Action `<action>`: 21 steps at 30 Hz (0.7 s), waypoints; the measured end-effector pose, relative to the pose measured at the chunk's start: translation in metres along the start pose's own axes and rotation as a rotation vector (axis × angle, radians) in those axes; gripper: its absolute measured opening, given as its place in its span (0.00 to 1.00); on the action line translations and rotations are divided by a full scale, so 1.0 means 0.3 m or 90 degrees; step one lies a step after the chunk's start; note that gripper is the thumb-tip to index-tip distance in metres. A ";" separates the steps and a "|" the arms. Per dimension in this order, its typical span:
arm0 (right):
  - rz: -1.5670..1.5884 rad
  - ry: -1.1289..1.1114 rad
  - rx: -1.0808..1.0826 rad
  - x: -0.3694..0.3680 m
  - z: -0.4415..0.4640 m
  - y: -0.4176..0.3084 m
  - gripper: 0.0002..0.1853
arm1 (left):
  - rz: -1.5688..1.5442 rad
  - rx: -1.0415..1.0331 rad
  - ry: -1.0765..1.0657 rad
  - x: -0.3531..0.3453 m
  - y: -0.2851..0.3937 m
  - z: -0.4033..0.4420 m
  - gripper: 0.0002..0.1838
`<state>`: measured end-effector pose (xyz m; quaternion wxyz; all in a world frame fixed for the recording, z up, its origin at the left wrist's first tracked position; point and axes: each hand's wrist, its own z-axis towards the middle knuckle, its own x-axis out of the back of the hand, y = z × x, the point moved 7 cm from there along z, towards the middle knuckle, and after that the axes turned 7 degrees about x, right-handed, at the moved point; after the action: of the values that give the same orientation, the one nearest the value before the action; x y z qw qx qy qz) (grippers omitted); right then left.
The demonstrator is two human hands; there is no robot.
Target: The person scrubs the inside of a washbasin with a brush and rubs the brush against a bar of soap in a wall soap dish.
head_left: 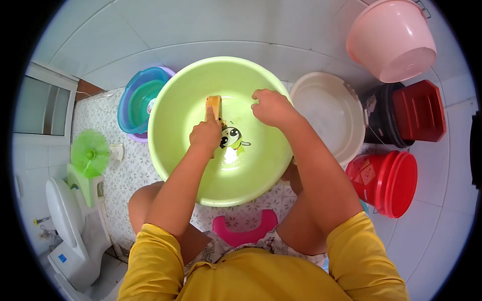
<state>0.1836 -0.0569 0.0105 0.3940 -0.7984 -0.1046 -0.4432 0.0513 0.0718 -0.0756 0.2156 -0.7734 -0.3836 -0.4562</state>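
A large light-green basin (pixel 170 95) stands in front of me, with a cartoon face printed on its bottom. Inside it, my left hand (pixel 206 134) is closed around a wooden scrubbing brush (pixel 214 104), its index finger stretched along the top. The brush lies against the basin's bottom, left of the printed cartoon (pixel 231 138); my palm covers part of it. My right hand (pixel 272 108) hovers over the right side of the basin, its fingers curled in with nothing visible in them.
Blue and purple basins (pixel 131 108) sit to the left, and a whitish basin (pixel 351 113) to the right. Farther right are red buckets (pixel 381 183), a dark bucket (pixel 384 115) and a pink bucket (pixel 394 40). A pink stool (pixel 246 233) is beneath me; a toilet (pixel 65 210) stands left.
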 end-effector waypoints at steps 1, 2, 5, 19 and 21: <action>0.000 0.001 0.001 0.001 -0.002 -0.003 0.13 | -0.010 0.003 -0.006 -0.007 0.007 0.000 0.31; 0.000 -0.024 -0.008 -0.008 -0.006 -0.002 0.14 | -0.021 0.006 -0.012 -0.015 0.014 -0.002 0.31; -0.003 -0.051 -0.025 -0.014 -0.017 0.003 0.14 | -0.024 -0.065 -0.033 -0.021 0.072 -0.034 0.31; 0.017 -0.086 -0.020 -0.029 -0.009 0.030 0.20 | 0.258 -0.378 -0.238 -0.093 0.128 -0.279 0.27; -0.004 -0.108 -0.015 -0.037 -0.006 0.022 0.20 | 0.230 -0.369 -0.204 -0.100 0.123 -0.258 0.28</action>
<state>0.1793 -0.0606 -0.0011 0.3731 -0.8373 -0.1351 -0.3761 0.0300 -0.0157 -0.0631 0.0022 -0.9191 -0.1253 -0.3737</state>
